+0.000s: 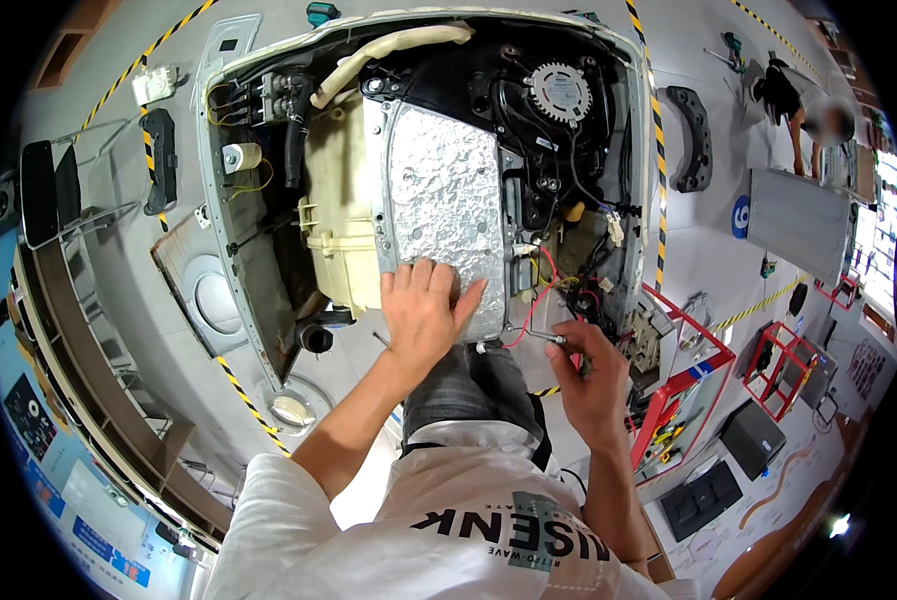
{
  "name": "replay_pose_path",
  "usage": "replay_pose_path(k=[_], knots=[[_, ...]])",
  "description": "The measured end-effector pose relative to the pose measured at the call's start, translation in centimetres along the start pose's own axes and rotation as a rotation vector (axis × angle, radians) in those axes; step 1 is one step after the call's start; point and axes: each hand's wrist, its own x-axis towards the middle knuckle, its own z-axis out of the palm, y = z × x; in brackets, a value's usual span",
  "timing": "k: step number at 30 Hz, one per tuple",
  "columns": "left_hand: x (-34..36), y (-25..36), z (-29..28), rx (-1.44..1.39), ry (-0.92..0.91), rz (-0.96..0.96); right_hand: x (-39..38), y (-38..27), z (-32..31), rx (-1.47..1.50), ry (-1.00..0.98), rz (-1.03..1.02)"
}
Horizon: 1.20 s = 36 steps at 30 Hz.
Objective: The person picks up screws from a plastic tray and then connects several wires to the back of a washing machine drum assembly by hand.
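My left hand (pixel 416 318) rests on the silver foil-covered panel (pixel 443 180) of an opened appliance, its fingers lying against the lower part and thumb apart. My right hand (pixel 593 375) pinches a thin metal L-shaped tool (pixel 546 336) by the panel's lower right corner, near a red wire (pixel 524 329). Left of the panel is a cream plastic tub (pixel 333 230); above it, a black housing with a round toothed metal part (pixel 558 92). Loose wires and connectors (pixel 613 230) hang to the panel's right.
Black-yellow floor tape (pixel 660 200) borders the work area. A red-framed rack (pixel 683 390) stands at right; dark curved blocks (pixel 688 135) and a removed panel (pixel 198 290) lie around the appliance. Another person (pixel 808 130) is at upper right, near a grey board (pixel 798 220).
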Motion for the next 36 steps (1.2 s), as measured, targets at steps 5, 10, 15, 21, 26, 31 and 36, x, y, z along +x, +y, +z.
replay_pose_path(k=[5,10,15,21,26,31,36], knots=[[3.2,0.1,-1.4,-0.003,-0.046,-0.041,0.5,0.5,-0.4,0.025,0.021,0.028],[13.5,-2.2,1.0,0.094,0.115,-0.019,1.2,1.0,-0.4,0.011,0.004,0.045],[16.5,-3.7,2.7,0.167,0.109,-0.052,1.7,1.7,-0.6,-0.051,-0.058,0.124],[16.2,-4.0,3.5,0.214,0.099,-0.045,3.0,3.8,0.1,0.025,-0.027,0.165],[16.5,-3.9,3.6,0.259,0.028,-0.076,4.0,5.8,0.3,0.177,-0.016,0.326],[16.8,-3.9,3.7,0.265,0.007,-0.081,5.2,6.3,0.6,0.312,0.001,0.348],[16.9,-3.8,3.6,0.301,-0.027,-0.085,5.5,5.5,0.2,0.305,-0.013,0.296]])
